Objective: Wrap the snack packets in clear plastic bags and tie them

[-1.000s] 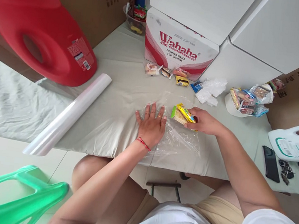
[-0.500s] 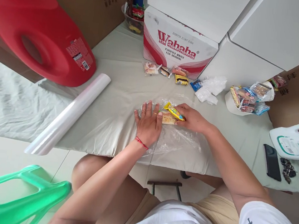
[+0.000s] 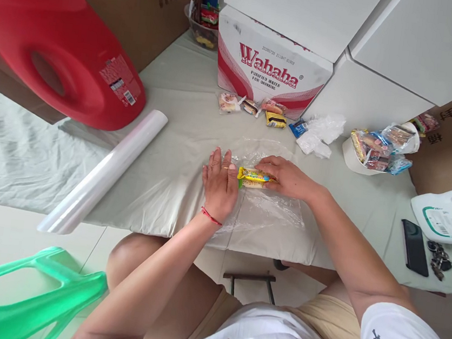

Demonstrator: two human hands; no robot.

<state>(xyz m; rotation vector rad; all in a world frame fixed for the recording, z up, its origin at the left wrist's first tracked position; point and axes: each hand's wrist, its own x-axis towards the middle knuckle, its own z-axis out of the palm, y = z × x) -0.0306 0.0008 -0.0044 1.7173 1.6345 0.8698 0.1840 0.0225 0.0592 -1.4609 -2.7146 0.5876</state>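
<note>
My right hand [image 3: 284,176] grips a small yellow wrapped snack bar [image 3: 252,174] by its right end. The bar lies level on top of a pale wrapped snack [image 3: 252,184], most of which it covers. My left hand [image 3: 220,182] rests flat with fingers stretched out, its thumb close to the left end of the bar. A bit of green wrapper [image 3: 240,183] shows by that thumb. Beneath these is a crumpled sheet of clear plastic film [image 3: 274,210], spread on the cloth-covered surface [image 3: 181,170].
A roll of clear film [image 3: 105,172] lies left, near a red jug [image 3: 72,48]. Several small snacks [image 3: 274,120] and a crumpled plastic bag [image 3: 317,135] sit before the Wahaha carton [image 3: 271,60]. A white tub of snacks [image 3: 355,158], a phone [image 3: 413,248] and keys [image 3: 439,260] are right.
The yellow bar has gone from tilted above the pale snack to lying along it, shifted left and down. My left hand has slid slightly left.
</note>
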